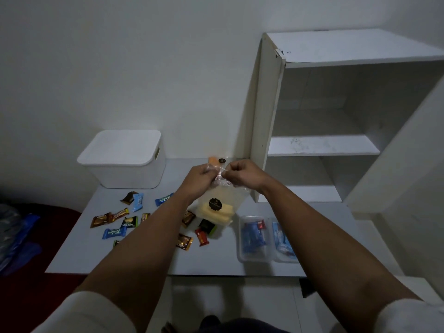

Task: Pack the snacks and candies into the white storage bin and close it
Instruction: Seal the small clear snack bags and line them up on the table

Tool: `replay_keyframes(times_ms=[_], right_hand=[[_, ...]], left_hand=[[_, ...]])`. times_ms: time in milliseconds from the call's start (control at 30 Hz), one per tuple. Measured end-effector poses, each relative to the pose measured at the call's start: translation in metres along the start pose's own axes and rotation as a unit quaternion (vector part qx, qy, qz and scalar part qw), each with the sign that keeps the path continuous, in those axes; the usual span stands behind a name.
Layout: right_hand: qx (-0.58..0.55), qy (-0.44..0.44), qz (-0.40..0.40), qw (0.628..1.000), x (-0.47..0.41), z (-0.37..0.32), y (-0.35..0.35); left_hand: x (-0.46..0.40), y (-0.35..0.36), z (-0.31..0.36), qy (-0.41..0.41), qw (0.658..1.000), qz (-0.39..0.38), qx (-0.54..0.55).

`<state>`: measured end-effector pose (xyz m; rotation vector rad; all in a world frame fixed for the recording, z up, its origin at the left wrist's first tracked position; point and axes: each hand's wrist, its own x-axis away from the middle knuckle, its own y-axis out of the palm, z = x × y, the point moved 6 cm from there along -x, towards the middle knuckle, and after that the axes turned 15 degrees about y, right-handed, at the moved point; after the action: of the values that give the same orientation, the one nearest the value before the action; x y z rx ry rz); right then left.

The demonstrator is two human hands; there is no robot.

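Note:
A clear plastic snack bag point(219, 203) with pale yellow pieces and a round black sticker hangs above the table. My left hand point(200, 175) and my right hand point(241, 174) both pinch its top edge, close together. The white storage bin point(125, 171) stands at the table's back left with its lid point(120, 147) on. Several wrapped candies lie scattered on the table: a blue one point(114, 233), a brown one point(101, 219), a red one point(201, 236), and others partly hidden under my left forearm.
A clear tray point(254, 239) with blue packets lies at the table's right, another packet point(282, 239) beside it. A second bag with an orange piece point(213, 160) sits behind my hands. An open white shelf unit point(336, 131) stands at the right. The grey table point(149, 260) ends near me.

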<state>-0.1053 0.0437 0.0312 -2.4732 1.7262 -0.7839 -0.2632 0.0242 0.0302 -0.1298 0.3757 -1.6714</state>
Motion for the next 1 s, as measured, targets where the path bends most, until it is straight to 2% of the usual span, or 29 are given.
replay_keyframes(times_ms=[133,233,433,600,733,1000], right_hand=[[0.008,-0.009,0.02,1.0,-0.008,-0.004,0.007],[-0.035,0.004,0.024,0.999,-0.011,-0.003,0.013],[-0.09,0.025,0.028,0.995,-0.018,-0.003,0.026],[-0.08,0.021,0.06,0.995,-0.028,-0.023,0.044],[-0.102,0.017,0.079,0.992,-0.036,-0.042,0.059],[-0.083,0.008,0.086,0.993,-0.057,-0.071,0.1]], left_hand=[[-0.002,-0.011,-0.005,0.023,0.999,0.018,-0.029],[-0.004,-0.022,-0.003,0.033,0.999,0.028,-0.024],[-0.011,-0.073,-0.032,-0.015,0.995,0.093,0.023],[-0.017,-0.095,-0.042,-0.041,0.989,0.094,0.104],[-0.025,-0.12,-0.044,-0.005,0.993,0.073,0.089],[-0.036,-0.158,-0.065,-0.003,0.994,0.061,0.095]])
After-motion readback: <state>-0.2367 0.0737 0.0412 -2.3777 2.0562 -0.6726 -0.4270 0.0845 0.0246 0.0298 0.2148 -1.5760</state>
